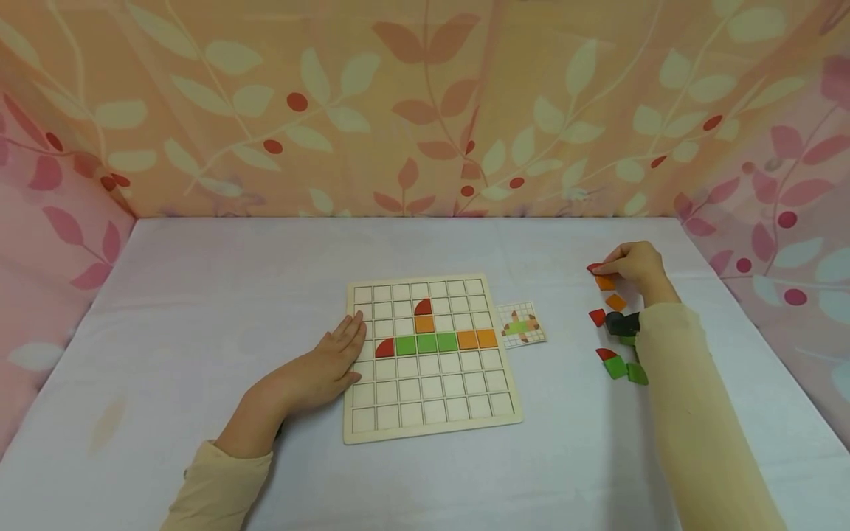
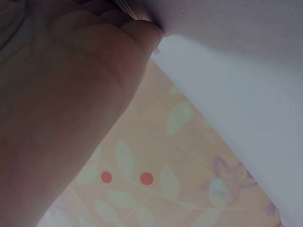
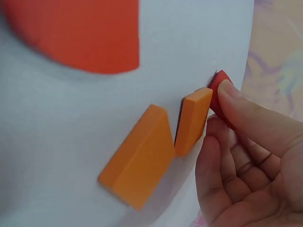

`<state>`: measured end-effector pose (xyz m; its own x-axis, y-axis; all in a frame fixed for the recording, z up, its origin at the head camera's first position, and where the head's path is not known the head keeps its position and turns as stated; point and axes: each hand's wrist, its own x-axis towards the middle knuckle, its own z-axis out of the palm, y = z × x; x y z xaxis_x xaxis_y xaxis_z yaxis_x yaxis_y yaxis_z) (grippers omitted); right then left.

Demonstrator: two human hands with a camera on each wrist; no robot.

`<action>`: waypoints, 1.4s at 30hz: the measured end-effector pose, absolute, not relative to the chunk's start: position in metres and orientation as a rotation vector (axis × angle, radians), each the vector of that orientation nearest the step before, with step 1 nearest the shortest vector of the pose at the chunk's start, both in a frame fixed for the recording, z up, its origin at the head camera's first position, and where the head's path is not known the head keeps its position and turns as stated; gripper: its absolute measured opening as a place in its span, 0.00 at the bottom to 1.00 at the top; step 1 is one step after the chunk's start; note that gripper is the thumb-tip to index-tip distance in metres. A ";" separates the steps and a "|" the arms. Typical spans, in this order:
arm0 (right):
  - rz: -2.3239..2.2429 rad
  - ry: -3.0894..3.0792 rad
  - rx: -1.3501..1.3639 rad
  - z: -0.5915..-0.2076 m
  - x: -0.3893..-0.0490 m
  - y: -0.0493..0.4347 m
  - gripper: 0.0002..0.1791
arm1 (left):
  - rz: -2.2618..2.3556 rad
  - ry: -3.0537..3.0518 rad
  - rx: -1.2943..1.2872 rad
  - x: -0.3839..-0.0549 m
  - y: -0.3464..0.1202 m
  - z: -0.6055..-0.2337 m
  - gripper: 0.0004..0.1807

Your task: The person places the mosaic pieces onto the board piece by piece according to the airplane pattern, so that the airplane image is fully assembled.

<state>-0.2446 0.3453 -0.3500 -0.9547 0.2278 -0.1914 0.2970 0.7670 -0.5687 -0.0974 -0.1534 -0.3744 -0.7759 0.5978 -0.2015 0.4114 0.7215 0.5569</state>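
A leafy cloth (image 1: 425, 110) hangs at the far side, orange in the middle and pink at the left and right. A white table (image 1: 199, 295) is in front of it. A tan sleeve (image 1: 693, 420) reaches over the table's right part. In the middle lies a square board (image 1: 398, 433) with seven rows of seven boxes. The left hand (image 1: 315, 376) rests on the board's left edge, fingers straight and pointing far and right. The right hand (image 1: 636, 267), at the far right, pinches a red tile (image 1: 594, 268) with its thumb and a finger. A little card (image 1: 522, 324) sits at the board's right edge.

The board has eight tiles. Six make a long row from left to right: one red (image 1: 384, 348), three green (image 1: 427, 343), two orange (image 1: 477, 339). From the middle green one, one orange and one red point far.

To the right are more tiles: two orange, three red counting the pinched one, and at least three green; the sleeve hides some. The pinched tile is just beside the far orange one. Its tip points left; fingers hide the rest.
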 end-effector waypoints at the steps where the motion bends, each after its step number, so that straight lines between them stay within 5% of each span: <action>1: -0.966 2.843 0.429 -0.350 -0.244 0.345 0.13 | 0.703 2.559 0.779 -0.097 -0.153 -0.375 0.36; 10: -1.250 2.730 0.430 -0.352 -0.241 0.333 0.23 | 0.712 2.562 0.775 -0.097 -0.153 -0.375 0.36; 17: -1.527 2.577 0.412 -0.349 -0.232 0.321 0.09 | 0.711 2.565 0.773 -0.096 -0.154 -0.375 0.36; 34: -1.480 2.513 0.145 -0.339 -0.200 0.268 0.23 | 0.700 2.555 0.785 -0.098 -0.155 -0.376 0.36; 42: -1.407 2.522 -0.009 -0.337 -0.187 0.241 0.20 | 0.707 2.546 0.788 -0.098 -0.156 -0.377 0.36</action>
